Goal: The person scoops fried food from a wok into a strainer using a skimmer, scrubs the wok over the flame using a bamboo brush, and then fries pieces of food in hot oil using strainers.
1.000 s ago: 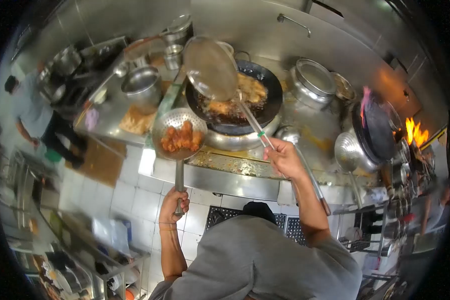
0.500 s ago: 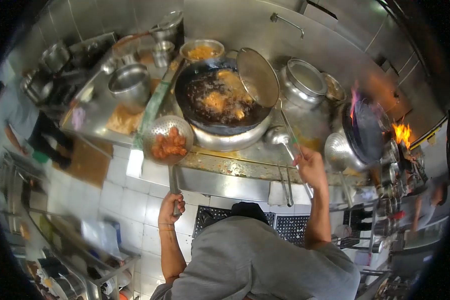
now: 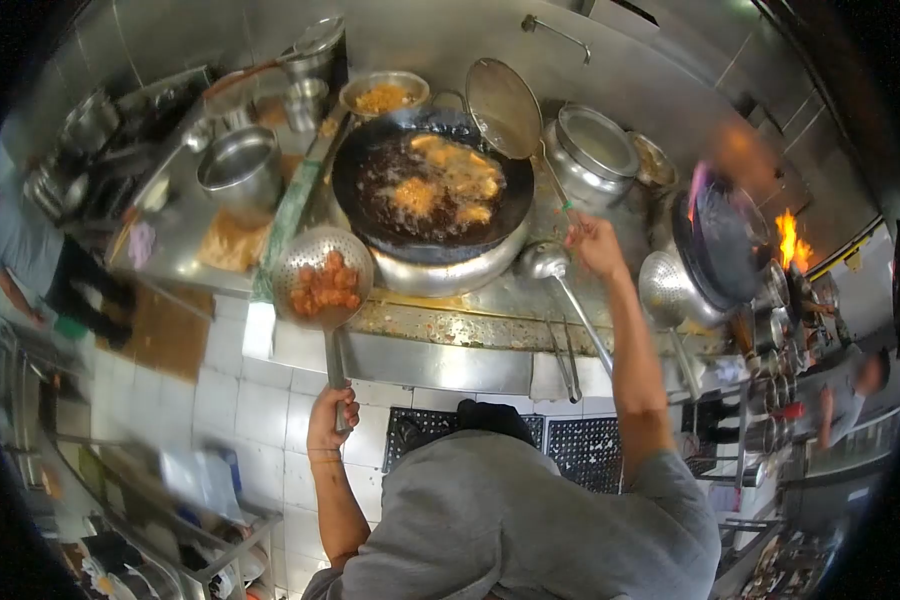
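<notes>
My left hand (image 3: 332, 418) is wrapped round the handle of a perforated skimmer (image 3: 310, 246). Reddish-brown fried pieces (image 3: 324, 288) lie in its bowl, which is over the counter's front edge, left of the wok. My right hand (image 3: 595, 246) grips the long thin handle of a round mesh strainer (image 3: 504, 106), tilted up above the far right rim of the wok (image 3: 362, 212). Golden battered pieces (image 3: 458, 168) float in the wok's dark bubbling oil. Below my right forearm's left side, a ladle (image 3: 546, 261) rests on the counter.
A bowl of golden bits (image 3: 385, 97) stands behind the wok. Steel pots (image 3: 240, 170) are at the left, a lidded pot (image 3: 592, 158) at the right. Another wok (image 3: 722, 245) is near open flames (image 3: 793, 242). A person (image 3: 45, 255) stands far left, another (image 3: 838, 400) far right.
My right hand has moved forward, away from my body, taking the mesh strainer farther toward the back wall. The skimmer stays nearly in place, still holding the fried pieces.
</notes>
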Demonstrator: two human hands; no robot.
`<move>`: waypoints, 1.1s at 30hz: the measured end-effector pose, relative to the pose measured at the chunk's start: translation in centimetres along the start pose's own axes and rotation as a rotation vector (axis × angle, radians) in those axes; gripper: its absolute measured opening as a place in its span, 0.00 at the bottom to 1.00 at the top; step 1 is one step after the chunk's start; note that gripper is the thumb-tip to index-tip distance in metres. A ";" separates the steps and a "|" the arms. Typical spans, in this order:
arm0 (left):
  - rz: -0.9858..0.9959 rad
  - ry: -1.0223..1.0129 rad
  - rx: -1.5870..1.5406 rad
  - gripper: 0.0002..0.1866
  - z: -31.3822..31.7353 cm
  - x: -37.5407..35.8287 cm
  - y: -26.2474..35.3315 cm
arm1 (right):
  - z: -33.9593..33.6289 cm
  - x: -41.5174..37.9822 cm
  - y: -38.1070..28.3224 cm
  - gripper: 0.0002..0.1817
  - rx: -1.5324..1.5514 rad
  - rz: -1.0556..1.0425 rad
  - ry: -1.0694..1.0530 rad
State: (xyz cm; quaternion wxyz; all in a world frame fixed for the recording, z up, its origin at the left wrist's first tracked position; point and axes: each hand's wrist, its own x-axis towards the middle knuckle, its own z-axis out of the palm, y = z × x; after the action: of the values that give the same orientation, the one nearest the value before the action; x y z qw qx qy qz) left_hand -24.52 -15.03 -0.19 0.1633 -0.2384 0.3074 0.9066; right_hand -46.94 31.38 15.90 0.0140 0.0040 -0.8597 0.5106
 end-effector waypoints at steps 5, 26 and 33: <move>0.019 0.013 -0.007 0.11 0.0 -0.3 0.0 | -1.5 2.5 -0.2 0.09 0.174 0.180 -0.144; 0.005 0.050 0.006 0.12 0.4 -0.5 0.3 | 4.7 -7.0 -0.2 0.19 1.048 0.511 -0.223; 0.009 0.076 0.022 0.10 0.9 -1.0 0.6 | 5.8 -10.5 -0.1 0.16 1.148 0.430 -0.138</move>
State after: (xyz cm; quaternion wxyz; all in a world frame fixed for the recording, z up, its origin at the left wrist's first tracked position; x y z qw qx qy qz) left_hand -24.26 -15.00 1.26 0.1500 -0.2694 0.3246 0.8942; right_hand -36.59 26.17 12.91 -0.1493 -0.1294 -0.4283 0.8818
